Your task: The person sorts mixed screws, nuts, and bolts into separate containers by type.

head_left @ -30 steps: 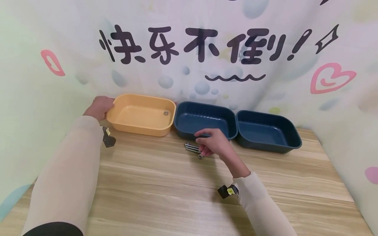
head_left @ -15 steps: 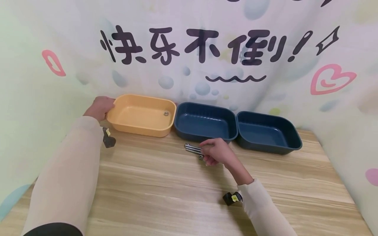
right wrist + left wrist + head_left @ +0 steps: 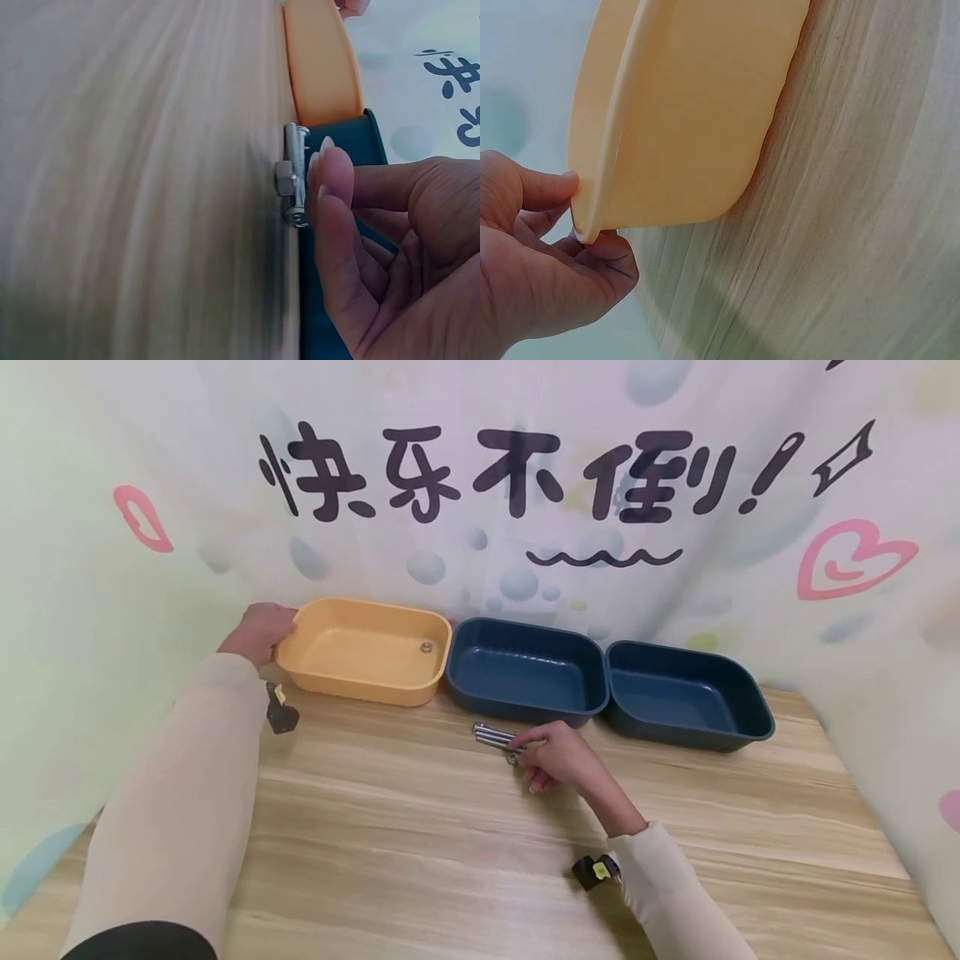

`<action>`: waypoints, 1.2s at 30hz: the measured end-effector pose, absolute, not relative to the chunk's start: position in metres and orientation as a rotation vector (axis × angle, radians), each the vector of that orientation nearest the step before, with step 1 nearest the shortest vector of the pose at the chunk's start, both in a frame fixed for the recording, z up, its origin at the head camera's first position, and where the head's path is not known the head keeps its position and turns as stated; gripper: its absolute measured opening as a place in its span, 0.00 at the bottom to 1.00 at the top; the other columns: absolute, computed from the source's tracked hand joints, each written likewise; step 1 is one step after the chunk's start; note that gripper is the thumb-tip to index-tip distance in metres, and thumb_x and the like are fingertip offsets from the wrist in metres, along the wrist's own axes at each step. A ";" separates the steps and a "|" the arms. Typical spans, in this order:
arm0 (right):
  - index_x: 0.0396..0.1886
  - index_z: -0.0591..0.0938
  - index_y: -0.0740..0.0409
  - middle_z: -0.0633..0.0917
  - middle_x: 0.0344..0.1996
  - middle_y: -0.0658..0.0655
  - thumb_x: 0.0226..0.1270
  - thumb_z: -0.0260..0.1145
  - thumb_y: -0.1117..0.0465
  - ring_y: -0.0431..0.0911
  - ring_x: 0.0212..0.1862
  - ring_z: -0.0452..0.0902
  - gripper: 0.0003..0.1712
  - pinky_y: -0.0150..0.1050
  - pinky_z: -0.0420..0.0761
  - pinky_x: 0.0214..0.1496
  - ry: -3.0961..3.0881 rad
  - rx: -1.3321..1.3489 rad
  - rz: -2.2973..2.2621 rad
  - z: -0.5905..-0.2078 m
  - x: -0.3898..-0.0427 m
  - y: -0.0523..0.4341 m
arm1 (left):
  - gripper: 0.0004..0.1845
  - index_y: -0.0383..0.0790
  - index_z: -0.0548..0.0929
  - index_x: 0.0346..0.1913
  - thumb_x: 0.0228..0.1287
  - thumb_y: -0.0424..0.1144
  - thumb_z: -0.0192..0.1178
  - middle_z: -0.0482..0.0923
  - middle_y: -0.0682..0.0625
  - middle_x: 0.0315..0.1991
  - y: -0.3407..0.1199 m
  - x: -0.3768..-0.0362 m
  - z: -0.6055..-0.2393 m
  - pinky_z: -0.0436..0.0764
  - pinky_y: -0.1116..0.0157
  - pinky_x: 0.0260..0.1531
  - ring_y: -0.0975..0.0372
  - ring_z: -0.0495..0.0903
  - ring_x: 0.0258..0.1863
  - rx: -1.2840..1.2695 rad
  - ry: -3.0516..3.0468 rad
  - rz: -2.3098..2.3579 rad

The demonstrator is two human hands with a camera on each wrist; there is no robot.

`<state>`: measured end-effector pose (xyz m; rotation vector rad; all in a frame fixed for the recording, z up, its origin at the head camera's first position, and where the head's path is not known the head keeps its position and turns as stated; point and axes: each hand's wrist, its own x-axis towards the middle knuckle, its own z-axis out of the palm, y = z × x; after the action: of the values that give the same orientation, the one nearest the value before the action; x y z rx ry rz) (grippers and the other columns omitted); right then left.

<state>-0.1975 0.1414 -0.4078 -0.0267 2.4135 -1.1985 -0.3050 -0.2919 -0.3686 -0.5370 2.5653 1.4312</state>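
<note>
My left hand [image 3: 258, 631] pinches the rim of a yellow bin [image 3: 690, 112] at its left end, thumb on the inner side and curled fingers below. A small metal nut [image 3: 426, 647] lies inside the bin. My right hand [image 3: 558, 758] hovers by several silver bolts [image 3: 491, 736] lying side by side on the table. Its fingers are loosely bent, with thumb and forefinger near each other and nothing seen between them. Another nut [image 3: 285, 178] sits against the bolts [image 3: 298, 161] in the right wrist view. In the head view my fingertips partly hide the bolts' right ends.
Two dark blue bins, the middle one [image 3: 525, 703] and the right one [image 3: 686, 732], continue the row beside the yellow bin. A printed cloth backdrop [image 3: 480, 552] rises behind them. The wood-grain table [image 3: 405, 835] stretches toward me.
My right hand has moved slightly right and nearer to me, and its fingers have drawn closer together beside the bolts. My left hand keeps its place on the yellow bin.
</note>
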 end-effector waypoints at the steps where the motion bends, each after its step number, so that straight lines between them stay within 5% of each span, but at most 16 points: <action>1: 0.43 0.87 0.55 0.81 0.15 0.58 0.62 0.65 0.69 0.44 0.13 0.76 0.12 0.41 0.81 0.19 2.422 -0.031 -1.188 -0.409 -0.197 0.141 | 0.23 0.25 0.70 0.62 0.70 0.38 0.46 0.71 0.53 0.23 -0.291 -0.305 -0.368 0.74 0.70 0.19 0.67 0.71 0.17 -0.537 2.568 1.428; 36: 0.43 0.87 0.53 0.81 0.15 0.56 0.63 0.65 0.68 0.44 0.13 0.78 0.12 0.40 0.80 0.18 2.535 -0.119 -0.980 -0.413 -0.196 0.133 | 0.25 0.24 0.68 0.64 0.70 0.37 0.46 0.73 0.50 0.30 -0.289 -0.304 -0.365 0.74 0.70 0.20 0.67 0.72 0.19 -0.528 2.585 1.405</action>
<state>-0.1956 0.1334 -0.4131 -0.1185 2.5353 -0.9795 -0.3038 -0.2894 -0.3651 -0.5278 2.5851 1.4051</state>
